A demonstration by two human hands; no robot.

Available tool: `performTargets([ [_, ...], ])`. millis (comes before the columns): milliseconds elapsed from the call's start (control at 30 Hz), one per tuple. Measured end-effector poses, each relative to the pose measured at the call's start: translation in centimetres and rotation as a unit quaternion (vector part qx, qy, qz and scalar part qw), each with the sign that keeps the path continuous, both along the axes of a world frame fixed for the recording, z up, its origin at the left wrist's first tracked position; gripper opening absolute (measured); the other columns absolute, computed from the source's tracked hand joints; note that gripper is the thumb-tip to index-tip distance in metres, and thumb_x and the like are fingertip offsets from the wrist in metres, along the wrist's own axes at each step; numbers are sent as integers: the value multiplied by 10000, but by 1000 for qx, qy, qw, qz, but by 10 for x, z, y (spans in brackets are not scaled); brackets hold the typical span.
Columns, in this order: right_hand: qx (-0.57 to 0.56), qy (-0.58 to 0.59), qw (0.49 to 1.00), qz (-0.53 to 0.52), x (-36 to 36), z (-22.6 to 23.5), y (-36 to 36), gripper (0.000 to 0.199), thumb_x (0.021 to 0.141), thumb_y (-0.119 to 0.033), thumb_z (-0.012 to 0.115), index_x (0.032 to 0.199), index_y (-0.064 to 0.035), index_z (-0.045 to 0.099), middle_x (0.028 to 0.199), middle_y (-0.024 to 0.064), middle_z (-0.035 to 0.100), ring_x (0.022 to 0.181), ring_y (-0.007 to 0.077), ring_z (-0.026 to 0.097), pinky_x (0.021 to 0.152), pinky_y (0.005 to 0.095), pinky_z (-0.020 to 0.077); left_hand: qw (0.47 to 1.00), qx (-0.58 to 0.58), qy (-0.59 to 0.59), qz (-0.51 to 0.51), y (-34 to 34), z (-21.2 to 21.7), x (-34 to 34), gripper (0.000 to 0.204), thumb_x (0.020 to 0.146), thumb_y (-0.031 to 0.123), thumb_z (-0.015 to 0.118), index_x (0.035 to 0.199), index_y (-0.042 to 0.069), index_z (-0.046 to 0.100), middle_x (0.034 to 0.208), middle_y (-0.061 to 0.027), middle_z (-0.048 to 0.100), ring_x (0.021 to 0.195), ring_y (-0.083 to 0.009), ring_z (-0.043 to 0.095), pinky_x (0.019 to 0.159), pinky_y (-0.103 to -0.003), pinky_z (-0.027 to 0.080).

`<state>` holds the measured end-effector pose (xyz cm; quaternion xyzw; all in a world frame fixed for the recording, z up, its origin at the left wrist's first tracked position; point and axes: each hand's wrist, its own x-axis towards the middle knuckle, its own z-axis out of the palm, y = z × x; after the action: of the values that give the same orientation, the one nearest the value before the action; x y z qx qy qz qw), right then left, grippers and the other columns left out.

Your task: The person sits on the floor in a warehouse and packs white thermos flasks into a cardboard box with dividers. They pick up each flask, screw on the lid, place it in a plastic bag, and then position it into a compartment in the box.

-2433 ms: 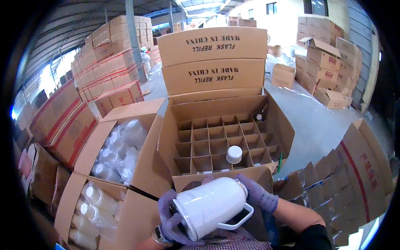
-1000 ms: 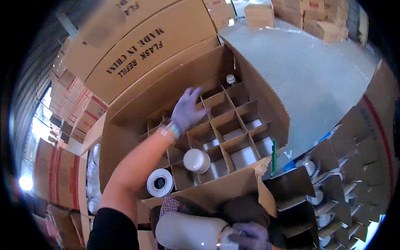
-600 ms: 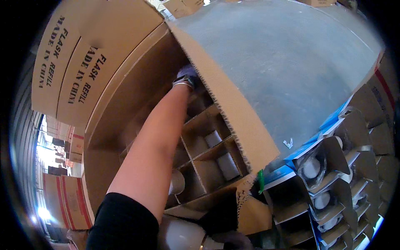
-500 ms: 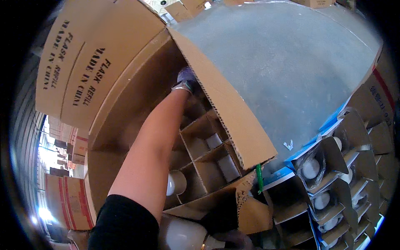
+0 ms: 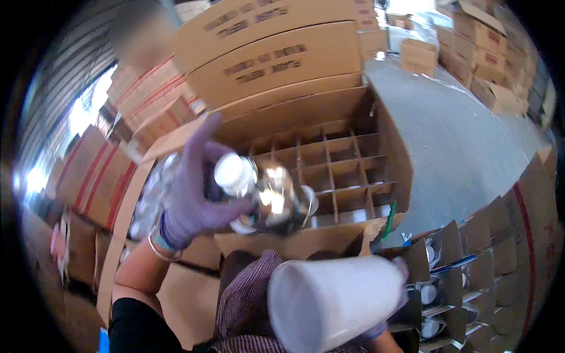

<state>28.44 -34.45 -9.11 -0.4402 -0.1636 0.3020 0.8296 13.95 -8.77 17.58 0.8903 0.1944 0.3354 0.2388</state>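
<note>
My left hand (image 5: 197, 200), in a thin purple glove, is raised over the near left of a divided carton (image 5: 406, 170). Its fingers curl around a shiny, silvered glass flask liner (image 5: 273, 197) at the end with a white cap (image 5: 232, 173). Closer to me, my right hand (image 5: 379, 330) grips a white cylindrical container (image 5: 341, 300), tilted on its side with its wide round end turned left. The container hides most of that hand; only bits of glove show at its edges. Many cardboard compartments (image 5: 341, 150) line the carton beyond the liner.
Clear-wrapped items (image 5: 150, 197) lie left of my left hand. At right stands another divided box (image 5: 471, 282) with white-capped pieces. Tall carton flaps (image 5: 271, 53) rise at the back, and a green strip (image 5: 388, 220) hangs at the near right corner. Stacked cartons (image 5: 94, 176) stand left.
My left hand has come up out of the carton's far compartments and now holds the flask liner nearer me. The white container in my right hand has risen into fuller view. The view has turned.
</note>
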Motion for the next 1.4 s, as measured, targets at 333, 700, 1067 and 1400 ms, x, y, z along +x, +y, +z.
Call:
performTargets([
  [333, -131, -342, 917, 156, -11, 101, 27, 427, 885, -122, 491, 1274, 30, 580, 1195, 136, 618, 1117, 227, 588, 1017, 342, 440, 963, -159, 214, -41, -113, -115, -182, 1082, 673, 406, 884, 1525, 70, 309, 1242, -260, 617, 1126, -367, 641, 940, -420, 512],
  [700, -312, -308, 875, 204, -79, 41, 28, 290, 964, -183, 485, 1158, -21, 627, 1100, 102, 626, 1041, 200, 589, 952, 323, 452, 911, -376, 140, 90, -155, -222, -281, 649, 720, 318, 883, 1215, 36, 573, 1213, -121, 579, 1098, -219, 576, 970, -355, 473],
  [1067, -43, -525, 849, 45, -130, 159, 23, 513, 811, -265, 740, 1231, -17, 580, 1142, 174, 626, 1047, 300, 620, 935, 378, 486, 913, -342, -221, 11, -101, -236, -255, 613, 1014, 287, 595, 1517, 62, 325, 1461, -141, 485, 1313, -245, 506, 1090, -430, 445],
  [1400, 195, -603, 749, 191, -167, 199, 26, 830, 577, -454, 890, 1267, -85, 611, 1148, 97, 670, 1029, 264, 643, 897, 406, 458, 881, -445, -120, -103, -154, -184, -244, 642, 1021, 316, 587, 1547, 90, 296, 1531, -123, 416, 1389, -243, 430, 1157, -411, 371],
])
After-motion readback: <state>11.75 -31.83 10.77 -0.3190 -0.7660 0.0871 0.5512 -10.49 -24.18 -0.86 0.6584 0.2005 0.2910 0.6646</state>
